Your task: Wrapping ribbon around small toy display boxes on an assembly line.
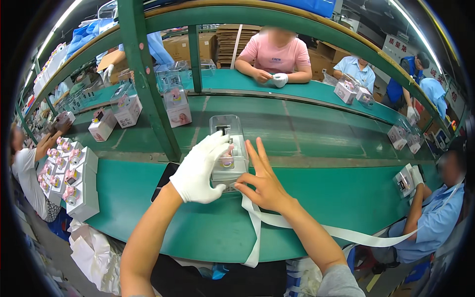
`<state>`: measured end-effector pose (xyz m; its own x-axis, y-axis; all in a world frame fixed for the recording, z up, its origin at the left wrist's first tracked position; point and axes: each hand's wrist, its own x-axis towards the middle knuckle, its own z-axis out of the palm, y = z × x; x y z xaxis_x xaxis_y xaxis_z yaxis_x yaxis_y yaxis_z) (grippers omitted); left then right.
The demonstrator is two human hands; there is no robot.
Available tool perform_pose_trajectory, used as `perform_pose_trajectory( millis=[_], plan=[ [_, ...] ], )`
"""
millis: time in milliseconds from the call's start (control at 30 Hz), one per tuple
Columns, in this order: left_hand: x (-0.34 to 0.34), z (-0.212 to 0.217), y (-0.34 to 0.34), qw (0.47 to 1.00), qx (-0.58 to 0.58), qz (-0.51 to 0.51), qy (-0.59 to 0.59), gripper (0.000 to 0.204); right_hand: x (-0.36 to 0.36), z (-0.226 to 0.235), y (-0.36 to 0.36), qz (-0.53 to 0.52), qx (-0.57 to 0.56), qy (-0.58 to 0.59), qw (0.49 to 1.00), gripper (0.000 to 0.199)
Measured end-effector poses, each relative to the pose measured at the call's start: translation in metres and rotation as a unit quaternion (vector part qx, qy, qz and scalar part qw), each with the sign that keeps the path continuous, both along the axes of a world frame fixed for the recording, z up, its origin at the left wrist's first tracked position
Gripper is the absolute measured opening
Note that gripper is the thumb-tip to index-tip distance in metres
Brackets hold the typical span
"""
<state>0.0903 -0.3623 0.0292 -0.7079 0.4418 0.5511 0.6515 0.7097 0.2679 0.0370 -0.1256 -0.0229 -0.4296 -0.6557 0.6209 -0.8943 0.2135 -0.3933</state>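
Note:
A clear plastic display box [230, 122] stands in front of me, with a white carton [228, 175] and a small pink toy camera [227, 157] inside. My left hand [200, 168], in a white glove, grips the box from the left; its fingers lie over the lid and the thumb is by the near lower corner. At the near right corner my bare right hand [264, 185] has thumb and index finger pinched together, the other fingers raised along the box's side. What the pinch holds, if anything, is hidden. A white strap [282, 221] trails below my right hand.
A dark flat device [166, 180] lies beside my left wrist. White cartons topped with pink toy cameras [74, 173] are grouped at left. Boxed toys [177, 106] stand on the conveyor [307, 131] beyond a green post [151, 79]. Co-workers sit opposite and at both sides.

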Motion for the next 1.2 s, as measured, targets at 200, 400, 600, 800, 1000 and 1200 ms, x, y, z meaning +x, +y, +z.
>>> perform_pose_trajectory(
  millis=[200, 400, 600, 800, 1000, 1200],
  plan=[
    [-0.004, -0.003, -0.003, 1.000, 0.007, -0.019, 0.020, 0.103, 0.005, 0.004, -0.010, -0.046, 0.021, 0.033, 0.998, 0.012],
    [-0.008, -0.010, -0.006, 0.999, 0.018, -0.018, 0.030, 0.101, 0.007, 0.012, -0.009, -0.060, 0.045, 0.043, 0.996, 0.014],
    [-0.012, -0.017, -0.007, 0.997, 0.028, -0.022, 0.066, 0.095, 0.009, 0.011, -0.014, -0.083, 0.045, 0.073, 0.993, 0.014],
    [-0.012, -0.021, -0.007, 0.996, 0.031, -0.008, 0.079, 0.094, 0.011, 0.007, -0.015, -0.101, 0.042, 0.090, 0.990, 0.020],
    [-0.005, -0.022, 0.001, 0.993, 0.043, 0.051, 0.096, 0.091, 0.014, 0.018, -0.005, -0.081, 0.038, 0.076, 0.993, 0.021],
    [-0.004, -0.036, -0.002, 0.982, 0.053, 0.055, 0.172, 0.082, -0.005, -0.030, 0.009, -0.003, -0.179, -0.175, 0.968, 0.012]
  ],
)
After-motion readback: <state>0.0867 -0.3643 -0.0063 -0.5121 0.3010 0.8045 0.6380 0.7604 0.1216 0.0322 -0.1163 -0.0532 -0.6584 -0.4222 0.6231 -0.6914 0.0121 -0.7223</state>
